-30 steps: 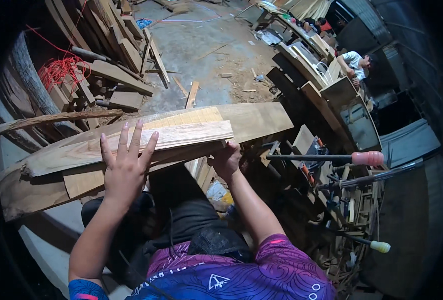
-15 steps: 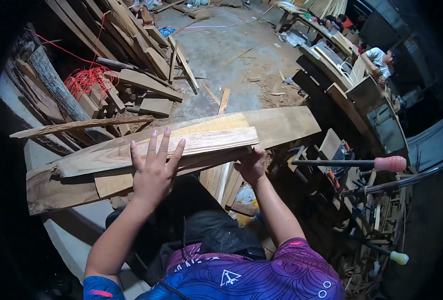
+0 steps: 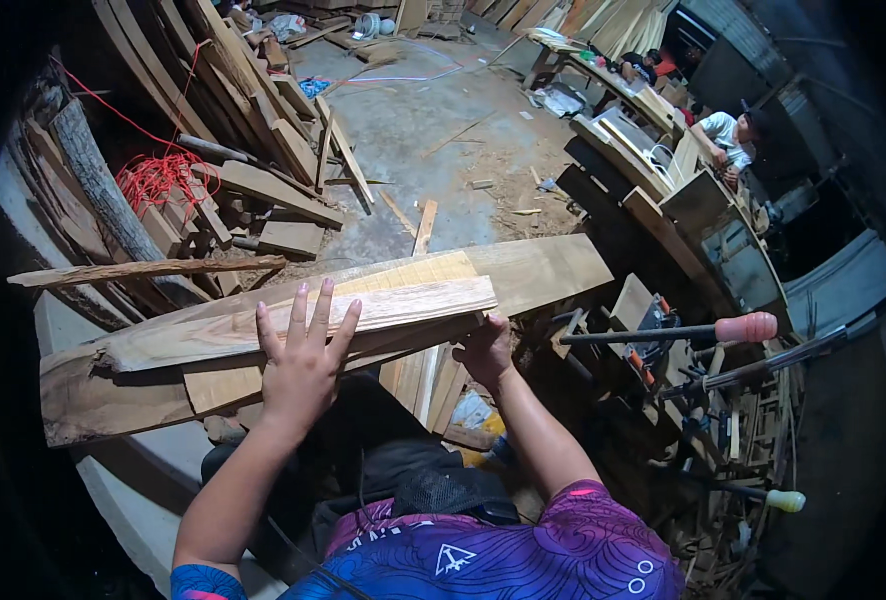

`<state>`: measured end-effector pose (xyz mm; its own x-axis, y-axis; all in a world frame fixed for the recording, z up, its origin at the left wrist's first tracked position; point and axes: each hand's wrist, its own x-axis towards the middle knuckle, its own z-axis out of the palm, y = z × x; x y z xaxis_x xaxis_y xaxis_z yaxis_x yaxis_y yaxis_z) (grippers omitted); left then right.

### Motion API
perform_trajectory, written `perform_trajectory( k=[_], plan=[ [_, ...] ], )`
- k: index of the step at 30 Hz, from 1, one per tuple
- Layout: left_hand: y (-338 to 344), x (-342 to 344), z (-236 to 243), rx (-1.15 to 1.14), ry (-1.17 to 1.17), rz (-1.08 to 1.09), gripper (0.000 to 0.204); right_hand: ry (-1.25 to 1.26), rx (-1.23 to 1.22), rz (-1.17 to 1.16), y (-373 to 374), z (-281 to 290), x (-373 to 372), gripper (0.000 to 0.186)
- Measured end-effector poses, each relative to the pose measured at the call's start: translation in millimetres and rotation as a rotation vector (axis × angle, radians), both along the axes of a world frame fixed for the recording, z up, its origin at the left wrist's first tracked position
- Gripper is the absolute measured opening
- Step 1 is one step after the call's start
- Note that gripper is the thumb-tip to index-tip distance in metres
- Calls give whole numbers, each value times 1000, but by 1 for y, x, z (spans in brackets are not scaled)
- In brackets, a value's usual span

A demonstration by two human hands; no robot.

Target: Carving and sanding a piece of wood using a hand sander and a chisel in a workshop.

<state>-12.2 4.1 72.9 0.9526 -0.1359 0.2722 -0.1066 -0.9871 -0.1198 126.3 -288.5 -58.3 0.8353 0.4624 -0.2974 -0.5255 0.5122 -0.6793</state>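
A narrow pale wooden board (image 3: 413,303), its left end ragged, lies slantwise over a yellowish flat board (image 3: 223,385). Both rest on a long, wide brown plank (image 3: 548,268). My left hand (image 3: 301,375) is pressed flat on the narrow board, fingers spread, left of its middle. At that board's right end, my right hand (image 3: 488,352) grips the near edge, thumb by the corner; its other fingers are partly hidden beneath.
Stacked planks (image 3: 253,90) and a tangle of red cord (image 3: 158,182) stand at the left. At the right are clamps with a pink handle (image 3: 746,328) and a yellowish handle (image 3: 785,501). Another person (image 3: 728,140) sits at the far right. Wood scraps litter the concrete floor (image 3: 393,130).
The view has shifted slightly, so the surroundings sit further left. Both hands keep nearly the same places on the narrow board.
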Motion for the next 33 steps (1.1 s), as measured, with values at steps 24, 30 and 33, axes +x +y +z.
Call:
perform_trajectory(
  k=[24, 30, 33],
  plan=[
    [0, 2, 3, 24, -10, 11, 67, 1, 47, -13, 3, -12, 1, 60],
    [-3, 2, 3, 3, -13, 11, 69, -43, 47, 61, -10, -18, 3, 64],
    [-4, 3, 3, -15, 1, 19, 69, -57, 9, 64, -5, -11, 5, 68]
  ],
)
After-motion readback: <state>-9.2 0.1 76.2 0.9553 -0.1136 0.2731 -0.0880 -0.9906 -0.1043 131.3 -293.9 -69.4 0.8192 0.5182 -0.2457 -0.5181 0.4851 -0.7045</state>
